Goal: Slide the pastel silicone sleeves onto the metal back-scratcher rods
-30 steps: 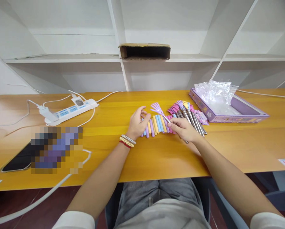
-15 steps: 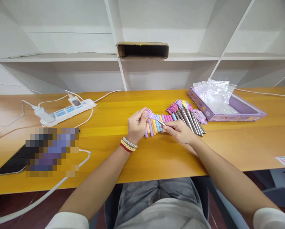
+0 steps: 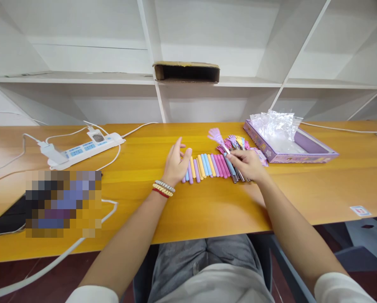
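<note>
A purple hand-shaped back scratcher head (image 3: 216, 135) on a thin metal rod is pinched in my right hand (image 3: 245, 164), raised over the table and tilted up to the left. My left hand (image 3: 175, 163) is open with nothing in it, fingers extended beside the left end of a row of coloured handle tubes (image 3: 203, 166). These lie side by side in purple, yellow, blue and pink. Under and behind my right hand lies a pile of hand-shaped heads (image 3: 239, 140) with metal rods, partly hidden by the hand.
A purple open box (image 3: 305, 158) holding clear plastic bags (image 3: 276, 126) stands at the back right. On the left are a white power strip (image 3: 90, 147) with cables and a dark phone-like slab (image 3: 8, 214) beside a blurred patch. A cardboard box (image 3: 186, 72) rests on the shelf.
My right hand has moved right with the back scratcher, away from my left hand. My left hand has let go of its head and opened. The view has shifted slightly.
</note>
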Motion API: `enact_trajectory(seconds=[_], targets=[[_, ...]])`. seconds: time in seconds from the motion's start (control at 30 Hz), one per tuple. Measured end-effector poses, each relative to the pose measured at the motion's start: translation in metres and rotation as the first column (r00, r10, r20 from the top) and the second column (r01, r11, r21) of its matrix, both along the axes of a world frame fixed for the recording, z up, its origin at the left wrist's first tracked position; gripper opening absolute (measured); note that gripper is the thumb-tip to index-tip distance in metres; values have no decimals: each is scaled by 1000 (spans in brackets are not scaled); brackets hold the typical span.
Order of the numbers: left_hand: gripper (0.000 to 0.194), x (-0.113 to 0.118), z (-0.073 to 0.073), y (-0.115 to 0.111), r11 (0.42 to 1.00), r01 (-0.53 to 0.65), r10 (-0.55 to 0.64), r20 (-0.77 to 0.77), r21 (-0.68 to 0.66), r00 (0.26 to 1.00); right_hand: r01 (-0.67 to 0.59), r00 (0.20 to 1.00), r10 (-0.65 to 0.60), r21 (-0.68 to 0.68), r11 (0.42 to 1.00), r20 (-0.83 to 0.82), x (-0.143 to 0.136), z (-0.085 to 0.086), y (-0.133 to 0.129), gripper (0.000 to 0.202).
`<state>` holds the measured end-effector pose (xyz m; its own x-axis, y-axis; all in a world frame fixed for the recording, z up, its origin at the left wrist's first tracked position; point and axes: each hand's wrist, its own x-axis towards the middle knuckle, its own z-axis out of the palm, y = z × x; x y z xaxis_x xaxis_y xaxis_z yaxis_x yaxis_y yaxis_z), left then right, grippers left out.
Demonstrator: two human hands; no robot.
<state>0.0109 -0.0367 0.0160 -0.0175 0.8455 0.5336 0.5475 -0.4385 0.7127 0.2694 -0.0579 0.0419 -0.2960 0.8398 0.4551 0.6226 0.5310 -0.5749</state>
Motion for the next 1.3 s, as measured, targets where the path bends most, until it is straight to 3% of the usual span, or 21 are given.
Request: enact_trajectory(seconds=[0.13,0.27,0.37,0.53,0.73,1.3], targets=[[47,-20,-10,14,985,-161,151,-154,-57,977,280,954,-279,-7,960,-110,33,-9,20,39],[39,-30,-18,25,972,-206,180,-213,-109,960,489,842,-513,-166,856,-169,64,-15,35,46],[37,-32,-23,29,967,-209,171,-239,-146,956,578,793,-608,-258,774,-46,80,-14,37,32],[36,-33,-28,32,959,-189,120,-299,-212,947,647,761,-582,-258,718,287,95,-14,37,23],[37,-34,-30,34,955,-185,92,-359,-233,929,636,738,-493,-232,736,460,96,-23,43,27],[35,-36,-24,29,955,-132,30,-359,-264,933,675,705,-541,-198,711,459,101,-41,53,39]])
